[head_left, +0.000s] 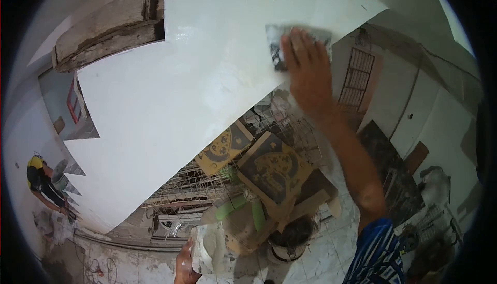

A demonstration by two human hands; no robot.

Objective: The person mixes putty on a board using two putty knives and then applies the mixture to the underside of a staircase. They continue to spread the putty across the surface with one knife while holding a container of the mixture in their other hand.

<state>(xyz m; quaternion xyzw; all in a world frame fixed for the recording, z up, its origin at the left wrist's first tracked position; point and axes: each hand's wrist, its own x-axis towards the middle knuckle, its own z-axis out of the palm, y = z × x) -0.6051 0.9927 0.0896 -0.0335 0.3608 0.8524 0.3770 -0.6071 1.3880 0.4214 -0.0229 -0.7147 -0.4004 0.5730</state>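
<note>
Mid-sanding, it seems: flat, open right hand (pixel 309 72) presses abrasive sheet (pixel 273 51) on white soffit (pixel 171 103); left hand (pixel 184 268) grips white-caked wad (pixel 209 250); next stroke likely wants steady pressure.

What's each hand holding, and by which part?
Right hand pins a grey sanding sheet flat against the white surface, palm over its middle. Left hand grips a white crumpled thing by its left edge; its kind is unclear.

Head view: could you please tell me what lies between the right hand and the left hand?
In the head view, between the right hand and the left hand gripping a white lump lie the white surface, wire mesh and printed sacks.
</note>
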